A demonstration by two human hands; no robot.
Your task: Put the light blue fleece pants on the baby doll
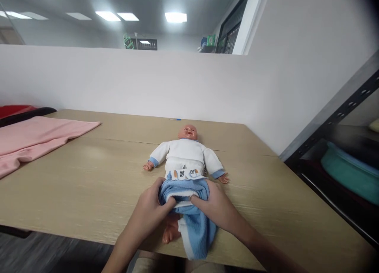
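On its back on the table lies a baby doll (187, 131), head toward the wall, in a white top (186, 150) with blue cuffs. Blue fleece pants (199, 229) with white trim are bunched around its lower body. My left hand (155, 202) grips the bunched pants on the left side, thumb on top. On the right side my right hand (214, 200) grips the same pants in a like way. A white band with printed eyes (187, 173) shows just above the pants. One bare doll foot (171, 229) sticks out below; the other leg is hidden by cloth.
A pink cloth (44, 135) lies on the left of the wooden table (103, 186). Behind it is a red and black item (23, 110). A small blue-tipped object (178, 119) rests near the wall. At right, a dark metal shelf holds a teal basin (349, 170).
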